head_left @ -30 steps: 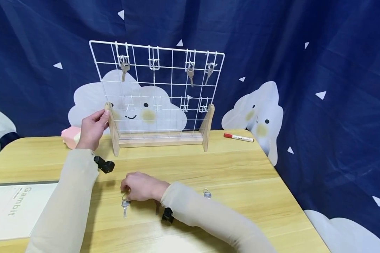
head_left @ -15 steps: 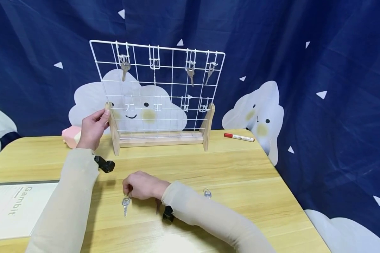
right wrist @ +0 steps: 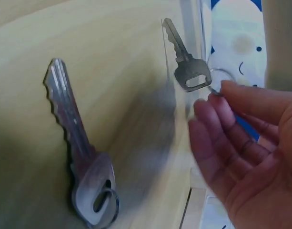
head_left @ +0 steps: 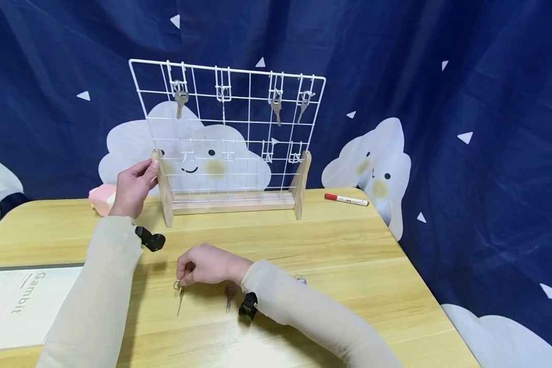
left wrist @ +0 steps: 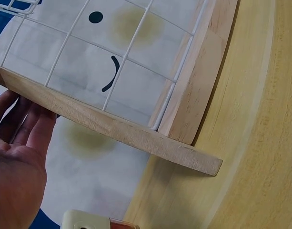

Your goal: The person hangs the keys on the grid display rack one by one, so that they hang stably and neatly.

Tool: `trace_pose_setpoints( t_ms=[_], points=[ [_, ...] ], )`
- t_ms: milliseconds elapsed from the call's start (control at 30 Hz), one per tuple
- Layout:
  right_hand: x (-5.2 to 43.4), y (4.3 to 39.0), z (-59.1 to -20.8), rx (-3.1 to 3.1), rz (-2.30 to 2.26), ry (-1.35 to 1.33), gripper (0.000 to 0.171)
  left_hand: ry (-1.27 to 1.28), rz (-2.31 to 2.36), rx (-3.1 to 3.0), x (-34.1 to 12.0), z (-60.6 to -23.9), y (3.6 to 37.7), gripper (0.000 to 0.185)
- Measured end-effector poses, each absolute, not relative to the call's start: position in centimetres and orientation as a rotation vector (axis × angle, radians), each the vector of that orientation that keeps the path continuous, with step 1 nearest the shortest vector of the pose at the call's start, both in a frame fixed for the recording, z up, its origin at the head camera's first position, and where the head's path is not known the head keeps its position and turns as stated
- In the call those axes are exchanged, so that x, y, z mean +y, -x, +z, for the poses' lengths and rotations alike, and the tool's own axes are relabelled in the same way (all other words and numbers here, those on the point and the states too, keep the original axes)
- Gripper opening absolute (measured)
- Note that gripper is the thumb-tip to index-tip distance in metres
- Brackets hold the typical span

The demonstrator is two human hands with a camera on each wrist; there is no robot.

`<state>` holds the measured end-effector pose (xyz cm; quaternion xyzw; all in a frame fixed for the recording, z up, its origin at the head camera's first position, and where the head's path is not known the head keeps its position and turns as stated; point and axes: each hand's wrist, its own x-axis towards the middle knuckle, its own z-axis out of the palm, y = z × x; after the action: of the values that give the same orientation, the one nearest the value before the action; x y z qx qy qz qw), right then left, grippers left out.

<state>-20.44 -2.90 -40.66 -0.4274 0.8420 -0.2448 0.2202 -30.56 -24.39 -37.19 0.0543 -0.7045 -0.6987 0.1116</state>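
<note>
Right hand (head_left: 211, 265): thumb and forefinger pinching ring (right wrist: 223, 71) of held key (head_left: 180, 302), key tip-down over desk (head_left: 349, 245); remaining fingers loosely curved. Left hand (head_left: 135, 188): thumb and fingers gripping left wooden upright (head_left: 166, 191) of rack (head_left: 234, 206). Second key (head_left: 229, 298): on desk, near held key. Hung keys (head_left: 181, 98): upper hooks. Red-capped marker (head_left: 346, 200): right of rack.

On the wood-grained table (head_left: 349, 250) lie a red-capped marker (head_left: 347, 200), a pink object (head_left: 101, 198) (partly hidden) and a flat white item (head_left: 9, 312) lettered "Gambit", a cloud-printed navy curtain (head_left: 492, 204) behind.
</note>
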Motion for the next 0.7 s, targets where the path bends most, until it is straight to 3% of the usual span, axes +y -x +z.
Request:
trace_pose_setpoints(
  t_ms=[200,700],
  points=[
    [-2.1,20.9,-40.1,2.289,-0.825,1.241,0.004,-0.153,-2.102,-1.999,-24.2,-37.2,30.5,0.067],
    [-0.4,22.0,-38.8,2.208,-1.316,1.063,0.005,-0.147,-2.121,-1.966,-24.1,-37.2,30.4,0.068]
  ],
)
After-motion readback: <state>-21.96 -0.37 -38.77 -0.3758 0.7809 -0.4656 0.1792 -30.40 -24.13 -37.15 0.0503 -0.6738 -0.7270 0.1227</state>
